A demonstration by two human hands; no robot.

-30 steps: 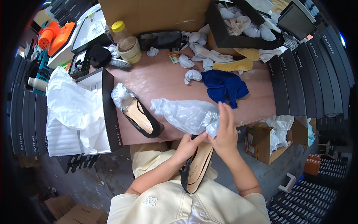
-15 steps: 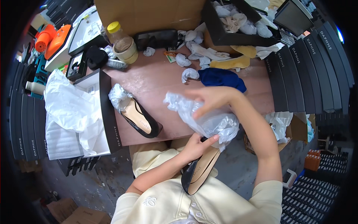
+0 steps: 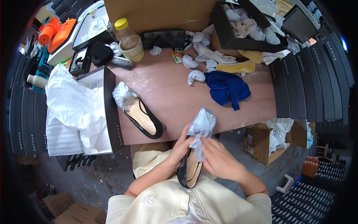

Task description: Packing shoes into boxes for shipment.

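Note:
A black pump with a beige insole stands over my lap, its heel toward my body. Translucent plastic wrap covers its toe. My left hand is closed around the pump's left side, near the wrapped part. From the right, my right hand gathers the plastic at the shoe's opening, with its fingertips pressed together on it. The matching pump lies on the table to the left. Plastic wrap bunches over its toe too.
An open shoe box with white tissue paper stands left. Dark shoe boxes are stacked at right. A blue cloth, crumpled paper and a yellow-lidded jar sit on the table. A carton stands lower right.
My right hand has come down from above the table to the shoe's opening. The loose plastic, spread out before, is now drawn close around the toe. The blue cloth is more fully visible.

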